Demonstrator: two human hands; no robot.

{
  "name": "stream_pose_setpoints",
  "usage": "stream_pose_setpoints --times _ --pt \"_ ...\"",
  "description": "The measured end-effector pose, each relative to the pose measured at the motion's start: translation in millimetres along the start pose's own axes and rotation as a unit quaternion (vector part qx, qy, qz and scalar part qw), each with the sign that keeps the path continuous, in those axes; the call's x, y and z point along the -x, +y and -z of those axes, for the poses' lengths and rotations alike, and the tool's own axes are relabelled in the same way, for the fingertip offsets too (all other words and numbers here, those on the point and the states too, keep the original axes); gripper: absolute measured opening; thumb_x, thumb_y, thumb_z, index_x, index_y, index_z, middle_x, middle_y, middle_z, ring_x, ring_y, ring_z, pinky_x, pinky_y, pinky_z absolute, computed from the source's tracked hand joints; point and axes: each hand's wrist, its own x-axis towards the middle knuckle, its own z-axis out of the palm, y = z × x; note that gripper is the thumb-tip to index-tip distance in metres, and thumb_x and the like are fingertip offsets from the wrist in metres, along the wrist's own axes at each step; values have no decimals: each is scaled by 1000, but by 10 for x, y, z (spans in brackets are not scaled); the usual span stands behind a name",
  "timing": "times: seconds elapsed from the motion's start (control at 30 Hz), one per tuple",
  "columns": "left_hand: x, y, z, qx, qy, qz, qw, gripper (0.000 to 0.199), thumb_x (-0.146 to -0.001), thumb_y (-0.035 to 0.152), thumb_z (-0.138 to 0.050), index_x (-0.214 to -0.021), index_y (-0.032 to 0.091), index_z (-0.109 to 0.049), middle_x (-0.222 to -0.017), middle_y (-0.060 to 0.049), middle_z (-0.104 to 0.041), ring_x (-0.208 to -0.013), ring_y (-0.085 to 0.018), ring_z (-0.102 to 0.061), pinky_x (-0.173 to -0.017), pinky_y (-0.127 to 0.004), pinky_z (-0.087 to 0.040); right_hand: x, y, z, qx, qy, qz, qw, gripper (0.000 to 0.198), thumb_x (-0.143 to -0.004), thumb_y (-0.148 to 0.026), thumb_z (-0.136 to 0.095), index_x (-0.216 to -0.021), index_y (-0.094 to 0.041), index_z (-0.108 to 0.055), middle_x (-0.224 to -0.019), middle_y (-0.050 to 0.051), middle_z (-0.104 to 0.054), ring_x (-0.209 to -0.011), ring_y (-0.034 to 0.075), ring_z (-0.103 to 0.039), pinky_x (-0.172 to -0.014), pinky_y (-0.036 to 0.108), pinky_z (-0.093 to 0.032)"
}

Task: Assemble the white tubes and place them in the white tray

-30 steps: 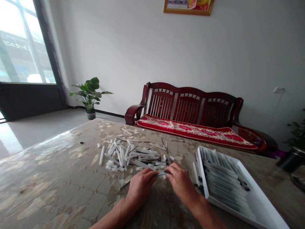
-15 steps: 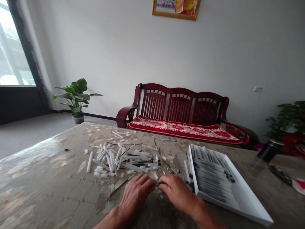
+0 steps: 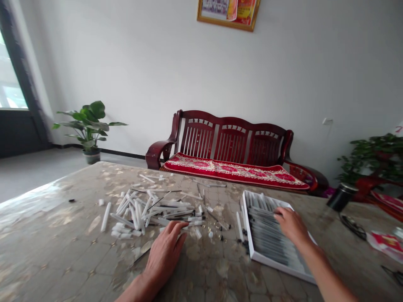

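Observation:
My left hand (image 3: 166, 247) rests over the tabletop at the near edge of a loose pile of white plastic tubes (image 3: 137, 214), thumb apart from the fingers. Close to its fingertips lie short white caps (image 3: 197, 232) and thin dark refills (image 3: 176, 218). My right hand (image 3: 292, 226) reaches over a white box (image 3: 283, 268) packed with rows of clear pens (image 3: 269, 235). Its thumb and fingers are pinched on a pen at the far right of the rows; the fingers hide most of it.
Small black pieces (image 3: 221, 237) and tiny crumbs lie between pile and box. A black cylindrical container (image 3: 342, 197) and a dark cable (image 3: 354, 226) are at the right. Beyond the table (image 3: 78, 251) stands a red wooden bench (image 3: 234, 138); a potted plant (image 3: 90, 126) stands at left.
My hands, earlier together at a small dark piece, have parted. The right has moved right, over the box; the left has shifted slightly left. The view has turned a little to the right.

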Motion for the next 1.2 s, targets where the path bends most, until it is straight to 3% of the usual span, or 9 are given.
stream_pose_setpoints --times 0.17,0.43,0.57,0.7,0.9,1.03,1.2 --pt "-11 -15 2 -2 -11 8 1000 27 -91 26 -45 -108 27 -66 -112 -4 -69 -101 -22 -68 -87 -35 -53 54 158 -160 68 -37 7 997 19 -84 -24 -53 -87 -21 -72 -89 9 -71 -89 25 -66 -84 35 -47" --pt "-19 65 26 5 -70 29 997 24 -93 24 -47 -103 25 -69 -105 -4 -70 -100 -22 -67 -88 -31 -48 -20 -55 -256 42 1 33 999 26 -81 -27 -50 -89 -21 -74 -94 10 -74 -93 28 -66 -88 40 -48" --pt "-24 115 21 7 -85 45 995 26 -96 27 -44 -97 27 -70 -101 -3 -71 -95 -21 -68 -83 -28 -47 -27 -625 -401 -84 -26 76 993 31 -82 -32 -47 -93 -22 -74 -100 9 -75 -97 28 -66 -90 39 -48" --pt "-7 116 6 -4 -71 51 996 28 -97 27 -42 -88 25 -69 -94 -4 -71 -86 -20 -68 -74 -26 -45 73 -1523 -590 -180 -168 123 961 28 -80 -27 -51 -95 -23 -74 -99 6 -76 -95 23 -67 -87 33 -49" --pt "23 -10 90 12 32 -8 999 42 -99 29 -29 -71 22 -59 -73 -2 -64 -69 -16 -60 -65 -25 -39 189 -2703 -896 -101 -197 197 955 19 -84 -21 -58 -95 -22 -74 -102 6 -73 -101 21 -64 -89 28 -44" --pt "10 -102 159 40 89 20 995 44 -98 27 -27 -62 22 -52 -61 -1 -59 -59 -15 -55 -61 -25 -36 227 -3129 -1049 -32 -215 219 951 18 -86 -25 -60 -98 -20 -73 -109 9 -70 -105 23 -63 -88 29 -45" --pt "-43 -101 177 47 87 85 991 50 -98 36 -25 -58 22 -51 -57 -1 -59 -54 -14 -53 -60 -26 -35 267 -3252 -1118 17 -212 228 950 17 -87 -25 -59 -98 -19 -72 -111 11 -69 -109 26 -61 -88 33 -46"
